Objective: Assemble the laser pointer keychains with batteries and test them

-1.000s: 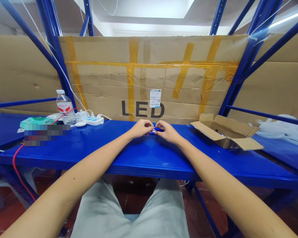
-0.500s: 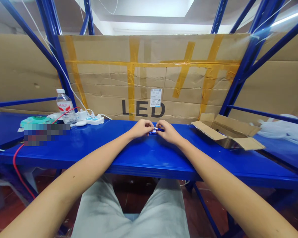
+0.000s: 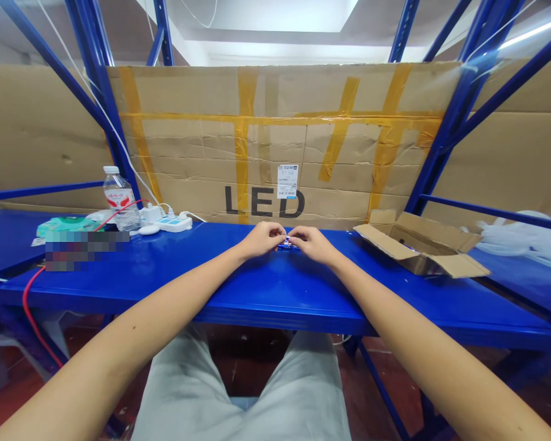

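Observation:
Both my hands meet over the middle of the blue metal bench (image 3: 266,288). My left hand (image 3: 262,237) is curled, its fingertips pinching one end of a small blue and silver part (image 3: 285,245). From the other side my right hand (image 3: 310,241) pinches the same part with bent fingers. The part is tiny and mostly hidden between my fingers, just above the bench top. I cannot make out its shape.
An open cardboard box (image 3: 420,250) lies to the right, with white gloves (image 3: 521,240) beyond it. At the left stand a water bottle (image 3: 119,198), a white power strip (image 3: 173,223), a green packet (image 3: 64,225) and a red cable (image 3: 30,303). A taped cardboard sheet marked LED (image 3: 275,144) backs the bench.
My two hands have closed in slightly, so the fingertips now touch over the small part. My arms stay where they were.

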`<move>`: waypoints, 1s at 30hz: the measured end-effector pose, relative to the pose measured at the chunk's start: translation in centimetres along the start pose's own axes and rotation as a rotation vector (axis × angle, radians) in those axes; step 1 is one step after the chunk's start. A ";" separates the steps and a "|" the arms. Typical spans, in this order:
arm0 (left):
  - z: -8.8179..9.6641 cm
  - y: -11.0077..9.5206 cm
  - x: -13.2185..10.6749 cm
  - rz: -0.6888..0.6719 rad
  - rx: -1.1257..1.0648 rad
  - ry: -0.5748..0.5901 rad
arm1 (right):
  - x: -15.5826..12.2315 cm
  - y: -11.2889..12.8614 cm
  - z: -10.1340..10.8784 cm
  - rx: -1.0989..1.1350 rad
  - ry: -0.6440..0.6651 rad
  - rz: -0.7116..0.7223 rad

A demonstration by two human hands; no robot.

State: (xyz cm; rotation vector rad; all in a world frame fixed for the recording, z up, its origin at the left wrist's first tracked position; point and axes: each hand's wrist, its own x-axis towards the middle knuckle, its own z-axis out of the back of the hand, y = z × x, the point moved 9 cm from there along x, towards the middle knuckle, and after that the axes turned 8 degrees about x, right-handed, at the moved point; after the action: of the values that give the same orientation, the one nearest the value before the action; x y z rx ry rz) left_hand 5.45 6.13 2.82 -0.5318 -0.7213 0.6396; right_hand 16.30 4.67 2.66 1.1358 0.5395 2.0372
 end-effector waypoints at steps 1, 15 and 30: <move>0.0 0.0 0.0 0.004 -0.004 0.002 | 0.0 -0.2 0.0 0.040 -0.019 -0.011; -0.2 0.0 -0.1 0.003 0.052 0.020 | -0.8 -1.3 -0.3 0.194 0.016 -0.248; -0.6 -0.9 -0.2 -0.121 0.147 0.032 | -0.8 -2.8 -1.5 0.277 0.117 -0.350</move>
State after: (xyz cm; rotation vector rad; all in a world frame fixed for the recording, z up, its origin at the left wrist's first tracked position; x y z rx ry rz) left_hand 6.10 5.22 2.94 -0.3595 -0.6651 0.5644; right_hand 16.42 5.82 -0.41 0.9963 1.0293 1.7664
